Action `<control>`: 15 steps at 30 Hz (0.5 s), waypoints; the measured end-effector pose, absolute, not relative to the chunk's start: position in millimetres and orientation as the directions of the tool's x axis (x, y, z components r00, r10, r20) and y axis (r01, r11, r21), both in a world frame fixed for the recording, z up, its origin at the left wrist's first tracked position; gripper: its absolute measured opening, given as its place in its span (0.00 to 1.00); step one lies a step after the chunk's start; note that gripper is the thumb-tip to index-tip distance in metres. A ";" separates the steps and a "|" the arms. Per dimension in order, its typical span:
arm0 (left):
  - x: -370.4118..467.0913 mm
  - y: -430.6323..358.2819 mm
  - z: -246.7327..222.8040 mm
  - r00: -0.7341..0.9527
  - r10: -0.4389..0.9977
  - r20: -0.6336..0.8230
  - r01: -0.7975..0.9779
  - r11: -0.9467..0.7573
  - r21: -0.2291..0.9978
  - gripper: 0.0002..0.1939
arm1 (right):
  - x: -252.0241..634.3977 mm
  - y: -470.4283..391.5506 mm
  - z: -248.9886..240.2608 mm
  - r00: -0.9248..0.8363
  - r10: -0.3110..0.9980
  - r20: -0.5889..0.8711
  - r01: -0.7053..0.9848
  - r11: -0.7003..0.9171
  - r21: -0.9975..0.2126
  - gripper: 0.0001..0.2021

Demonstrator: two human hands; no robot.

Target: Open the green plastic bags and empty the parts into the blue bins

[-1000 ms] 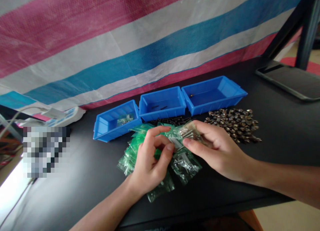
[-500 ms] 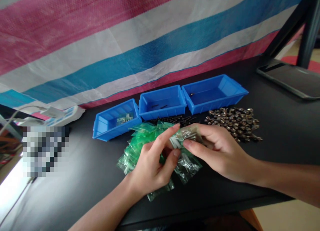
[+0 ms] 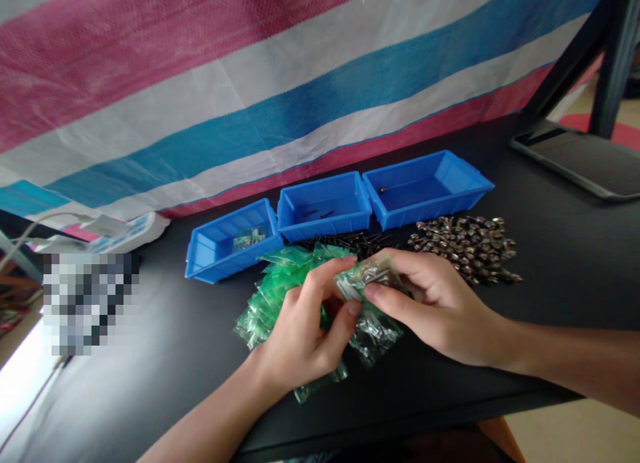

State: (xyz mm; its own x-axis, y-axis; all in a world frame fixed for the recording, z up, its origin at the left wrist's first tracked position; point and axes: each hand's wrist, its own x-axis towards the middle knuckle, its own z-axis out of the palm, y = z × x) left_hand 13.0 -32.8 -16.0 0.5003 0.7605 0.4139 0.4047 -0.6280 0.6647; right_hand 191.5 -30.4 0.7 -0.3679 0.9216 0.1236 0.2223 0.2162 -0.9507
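Note:
Between my two hands is a small clear plastic bag [image 3: 364, 276] with pale and metallic small parts inside. My right hand [image 3: 440, 303] pinches it between thumb and fingers. My left hand [image 3: 313, 323] has its thumb and index finger closed around the bag's left end. Beneath and behind my hands lies a pile of green-tinted plastic bags [image 3: 283, 283]. Another clear bag of metallic parts [image 3: 377, 329] lies under the held one. Black screws [image 3: 350, 241] are heaped just beyond my fingers, and shiny brass-and-silver metal fittings [image 3: 467, 246] are piled right of them.
Three blue bins stand in a row: the left bin [image 3: 205, 253] holds a small bag, the middle bin [image 3: 325, 233] a few black screws, the right bin [image 3: 425, 209] one small fitting. A phone [image 3: 585, 159] lies at right, a power strip [image 3: 135, 233] at left. Striped sheeting [image 3: 250, 129] hangs behind.
The held bag has tilted slightly and its top surface looks smoother between my fingers. My hands stay in nearly the same place.

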 end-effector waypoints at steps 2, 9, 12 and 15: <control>12.9 -33.0 -16.6 0.502 0.768 0.398 0.406 -0.615 0.676 0.23 | 191.2 -30.3 1.3 -0.359 0.925 0.127 0.224 0.218 -0.950 0.07; 12.8 -33.6 -16.5 0.480 0.801 0.359 0.391 -0.561 0.730 0.19 | 190.9 -30.2 3.1 -0.349 0.927 0.134 0.214 0.218 -0.952 0.06; 11.1 -32.9 -15.3 0.456 0.823 0.339 0.382 -0.525 0.761 0.16 | 191.2 -29.7 2.4 -0.394 0.911 0.121 0.217 0.220 -0.951 0.07; 9.6 -31.4 -14.5 0.426 0.835 0.349 0.371 -0.513 0.774 0.11 | 191.6 -29.6 0.9 -0.465 0.880 0.101 0.234 0.232 -0.944 0.06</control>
State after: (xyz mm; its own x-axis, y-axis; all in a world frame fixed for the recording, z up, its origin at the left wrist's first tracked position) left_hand 9.6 -31.4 -14.5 0.4256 0.8350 0.3488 0.3708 -0.5126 0.7745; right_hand 191.6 -29.6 0.9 -0.4651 0.8795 0.1007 0.2336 0.2317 -0.9443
